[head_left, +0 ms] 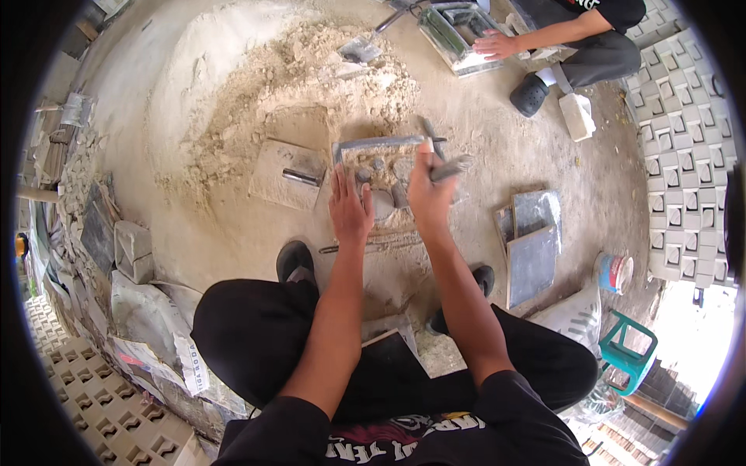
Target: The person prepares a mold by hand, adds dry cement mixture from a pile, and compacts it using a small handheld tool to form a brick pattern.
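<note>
A rectangular grey mould frame (381,143) lies on the floor between my feet, with pale sandy mix and rounded grey shapes inside it. My left hand (351,208) rests along the frame's left side, fingers stretched out flat, holding nothing. At the right side, my right hand (430,194) is closed around a short, dusty grey tool (451,168). Its end points right and is blurred, so I cannot tell its exact kind. Left of the frame, a dusty flat board (268,182) carries a small metal bar (301,178).
Loose sandy mix (287,78) is heaped beyond the frame, with a trowel (360,50) on it. At the far right a co-worker's hand (495,45) touches another mould (444,48). Flat panels (531,268), a green stool (629,349) and stacked pale blocks (684,171) stand right.
</note>
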